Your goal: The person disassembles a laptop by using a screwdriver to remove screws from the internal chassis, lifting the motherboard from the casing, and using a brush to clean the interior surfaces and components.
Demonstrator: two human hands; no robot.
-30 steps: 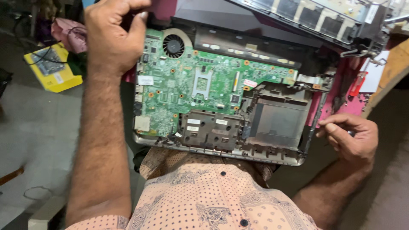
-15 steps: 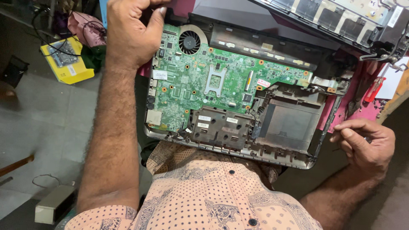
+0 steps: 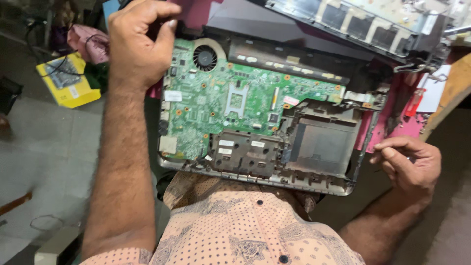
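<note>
A: Head view, present state?

B: The opened laptop base (image 3: 255, 122) lies across the person's lap, green circuit board (image 3: 230, 105) and fan (image 3: 205, 57) exposed. The left hand (image 3: 137, 46) has its grip closed on the base's far left corner; the right hand (image 3: 409, 164) sits just beside the right edge, fingers pinched narrow (contents too small to tell).

A: Change from the earlier frame?

B: The base sits slightly lower right; the right hand has dropped beside it. Both grips unchanged.
</note>
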